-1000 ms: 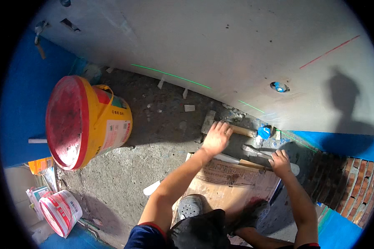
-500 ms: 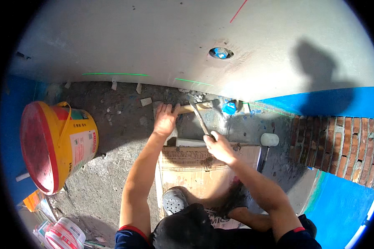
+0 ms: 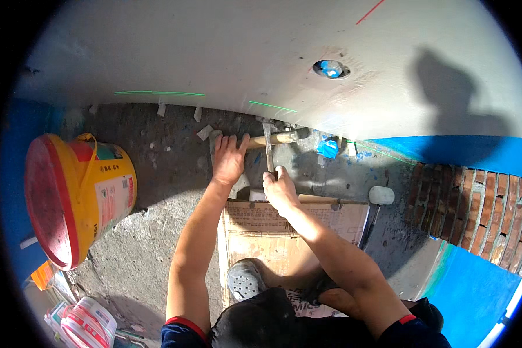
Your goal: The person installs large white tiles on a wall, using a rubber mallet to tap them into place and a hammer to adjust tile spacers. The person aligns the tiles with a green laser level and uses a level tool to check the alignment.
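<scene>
My left hand (image 3: 229, 162) is closed round one end of a tool with a pale wooden handle (image 3: 278, 138), which lies low along the foot of the wall. Its dark far end points right; what the fingers cover is hidden. My right hand (image 3: 280, 188) grips a slim, long-shafted grey tool (image 3: 268, 139), held upright in view with its tip reaching the rubble at the wall base. The slim tool crosses in front of the wooden handle. Its exact kind cannot be told. A crumpled blue plug (image 3: 328, 148) sits at the floor to the right.
A yellow bucket with a red lid (image 3: 81, 200) lies at the left. A white-headed mallet (image 3: 381, 195) is on the right, near a brick strip (image 3: 475, 211). Cardboard (image 3: 261, 243) lies under my foot. A round wall opening (image 3: 331, 69) holds blue material. Small pale spacers (image 3: 162, 109) line the wall.
My right hand has moved left and slightly up, and its tool has swung from slanting to nearly straight. My left hand keeps its hold. The view has shifted slightly.
</scene>
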The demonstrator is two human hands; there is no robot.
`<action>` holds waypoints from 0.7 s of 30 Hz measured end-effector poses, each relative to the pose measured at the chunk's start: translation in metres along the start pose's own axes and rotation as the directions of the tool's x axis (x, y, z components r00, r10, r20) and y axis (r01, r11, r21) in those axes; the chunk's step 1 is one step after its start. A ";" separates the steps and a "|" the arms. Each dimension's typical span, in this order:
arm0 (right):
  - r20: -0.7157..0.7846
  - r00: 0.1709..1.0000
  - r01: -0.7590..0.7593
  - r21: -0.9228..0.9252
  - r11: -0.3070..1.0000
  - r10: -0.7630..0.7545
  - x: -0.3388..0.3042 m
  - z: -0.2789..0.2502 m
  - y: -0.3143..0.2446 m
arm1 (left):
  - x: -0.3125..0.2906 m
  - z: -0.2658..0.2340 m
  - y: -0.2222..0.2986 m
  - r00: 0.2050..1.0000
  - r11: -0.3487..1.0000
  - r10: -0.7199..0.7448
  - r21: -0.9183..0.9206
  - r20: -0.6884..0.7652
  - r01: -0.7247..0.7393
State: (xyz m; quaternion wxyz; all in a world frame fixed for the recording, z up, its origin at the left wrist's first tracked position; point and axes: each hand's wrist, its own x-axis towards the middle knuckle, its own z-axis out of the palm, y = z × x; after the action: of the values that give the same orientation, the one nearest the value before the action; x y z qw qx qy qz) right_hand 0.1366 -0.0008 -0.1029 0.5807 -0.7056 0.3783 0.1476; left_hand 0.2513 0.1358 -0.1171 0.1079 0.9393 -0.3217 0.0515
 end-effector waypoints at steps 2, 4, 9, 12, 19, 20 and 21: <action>0.018 1.000 -0.025 0.099 0.995 0.024 -0.001 0.002 -0.004 | 0.000 0.000 0.000 1.000 1.000 -0.012 -0.007 0.000 0.012; 0.088 0.988 -0.143 0.225 0.964 0.126 -0.027 0.005 -0.049 | -0.003 -0.002 -0.008 1.000 1.000 -0.008 0.004 -0.013 0.008; 0.068 0.987 -0.155 0.223 0.962 0.143 -0.026 -0.002 -0.050 | 0.003 -0.009 -0.012 0.994 0.998 0.026 -0.053 0.107 -0.020; 0.078 0.989 -0.138 0.142 0.980 0.128 -0.042 -0.007 -0.055 | -0.023 -0.014 -0.025 0.997 0.998 0.037 -0.048 0.068 -0.034; 0.075 0.997 0.012 -0.060 0.998 -0.008 -0.038 0.004 -0.031 | -0.045 -0.021 -0.027 0.986 0.990 -0.138 0.038 0.091 0.135; 0.071 0.997 0.009 -0.075 0.997 -0.003 -0.037 0.004 -0.039 | -0.040 -0.021 -0.028 0.987 0.991 -0.129 0.054 0.091 0.124; 0.066 0.998 0.005 -0.089 0.996 0.001 -0.036 0.005 -0.043 | -0.036 -0.021 -0.028 0.989 0.991 -0.119 0.070 0.091 0.113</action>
State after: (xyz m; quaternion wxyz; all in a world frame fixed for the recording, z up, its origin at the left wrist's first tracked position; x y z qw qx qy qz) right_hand 0.1436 0.0190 -0.0506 0.5610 -0.7259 0.3512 0.1872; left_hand 0.2401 0.1837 -0.1077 0.0649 0.9608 -0.2693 0.0106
